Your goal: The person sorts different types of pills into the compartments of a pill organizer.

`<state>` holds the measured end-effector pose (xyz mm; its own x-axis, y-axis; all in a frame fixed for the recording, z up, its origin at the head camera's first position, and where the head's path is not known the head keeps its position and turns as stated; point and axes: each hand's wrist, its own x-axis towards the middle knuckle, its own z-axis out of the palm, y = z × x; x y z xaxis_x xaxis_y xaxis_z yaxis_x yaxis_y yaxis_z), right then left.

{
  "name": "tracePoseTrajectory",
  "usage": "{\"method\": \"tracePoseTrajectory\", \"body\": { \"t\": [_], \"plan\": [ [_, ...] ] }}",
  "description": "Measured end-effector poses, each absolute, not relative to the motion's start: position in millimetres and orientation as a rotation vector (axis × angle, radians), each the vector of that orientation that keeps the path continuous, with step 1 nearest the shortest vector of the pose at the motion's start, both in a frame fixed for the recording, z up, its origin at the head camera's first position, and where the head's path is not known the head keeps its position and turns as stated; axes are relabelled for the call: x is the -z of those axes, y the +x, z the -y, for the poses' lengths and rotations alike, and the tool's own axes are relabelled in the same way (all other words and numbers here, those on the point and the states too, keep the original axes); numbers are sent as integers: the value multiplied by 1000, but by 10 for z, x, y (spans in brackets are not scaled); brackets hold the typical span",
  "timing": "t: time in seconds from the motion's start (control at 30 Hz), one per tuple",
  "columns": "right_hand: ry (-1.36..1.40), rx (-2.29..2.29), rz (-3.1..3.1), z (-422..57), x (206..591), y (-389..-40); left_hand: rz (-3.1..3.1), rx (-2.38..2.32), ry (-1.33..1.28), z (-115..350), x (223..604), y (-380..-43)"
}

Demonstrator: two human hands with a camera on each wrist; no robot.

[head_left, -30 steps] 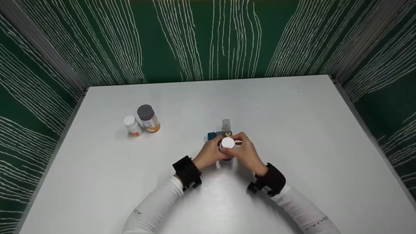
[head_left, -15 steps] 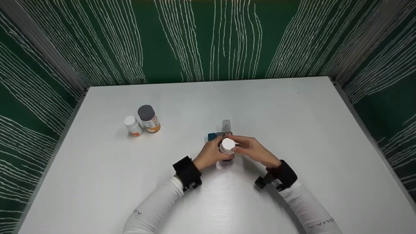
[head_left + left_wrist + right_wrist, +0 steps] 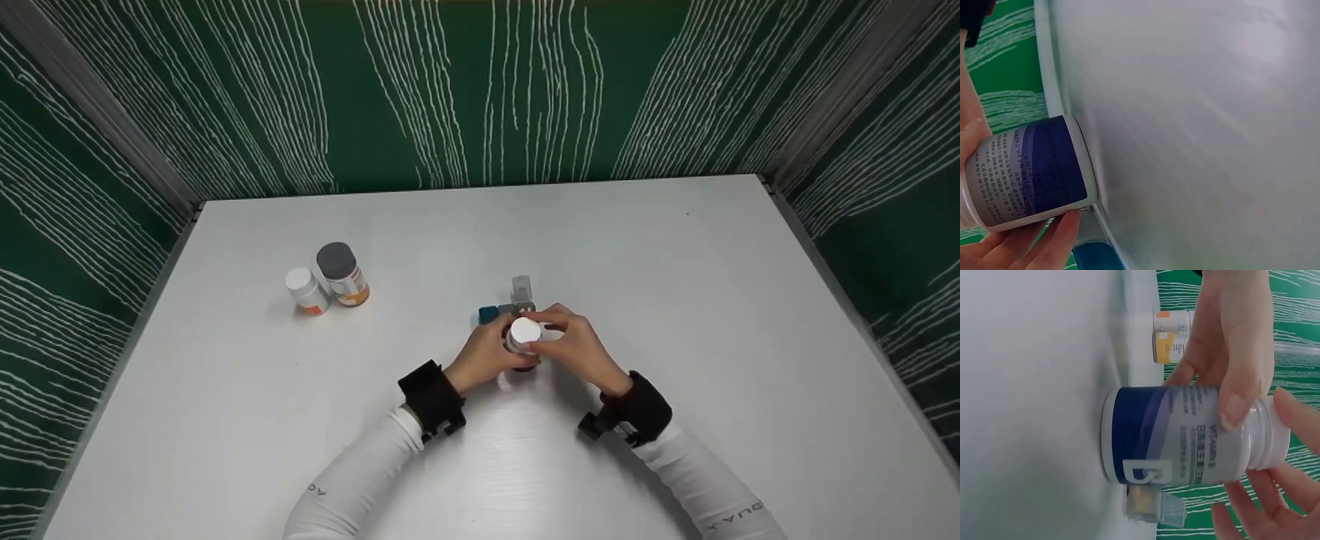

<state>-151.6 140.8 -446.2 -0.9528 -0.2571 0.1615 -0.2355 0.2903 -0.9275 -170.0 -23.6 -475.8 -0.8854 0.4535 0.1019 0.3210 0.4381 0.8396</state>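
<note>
My left hand [image 3: 484,354] is wrapped round the body of the vitamin bottle [image 3: 1185,439], its thumb lying across the label, its fingers curled round the other side. My right hand [image 3: 583,351] pinches the white cap [image 3: 526,331] between thumb and fingertips; the cap sits on the neck. The bottle stands upright at the middle of the white table [image 3: 247,405], base down, between my two hands. Its label is blue towards the base and pale above, with "VITAMIN B" legible from the right wrist.

Just beyond the bottle, on the far side, lies a pill organizer [image 3: 507,309], partly hidden by my hands. A blue lid [image 3: 488,314] shows at its left end; at the right end a clear lid [image 3: 522,288] stands open, pointing away from me. The matter inside that compartment is yellowish and too blurred to identify.

Well apart, on the far left of the table, two containers stand upright side by side: a small white bottle [image 3: 308,291] with an orange patch and, just right of it, a larger grey-capped jar [image 3: 343,274]. A black band [image 3: 433,397] encircles my left wrist.
</note>
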Motion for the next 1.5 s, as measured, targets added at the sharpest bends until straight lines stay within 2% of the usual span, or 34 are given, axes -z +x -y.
{"method": "tracePoseTrajectory", "body": {
  "t": [0.17,0.37,0.73,0.93,1.1,1.5],
  "plan": [
    [-363,1825,-2662,-1328,4619,-1512,-2562,-1422,686,249,4750,-1707],
    [-264,1806,-2660,-1216,4617,-1462,-2599,-1400,729,256,4778,-1725],
    [-632,1701,-2057,-1613,4652,-1710,-2513,-1424,730,270,4785,-1717],
    [-468,1812,-2148,-1543,4678,-1678,-2519,-1427,704,259,4772,-1712],
    [-470,1904,-2317,-1402,4703,-1651,-2568,-1419,685,253,4772,-1714],
    [-299,1841,-2512,-1219,4777,-1571,-2599,-1376,719,236,4771,-1703]
  ]
}}
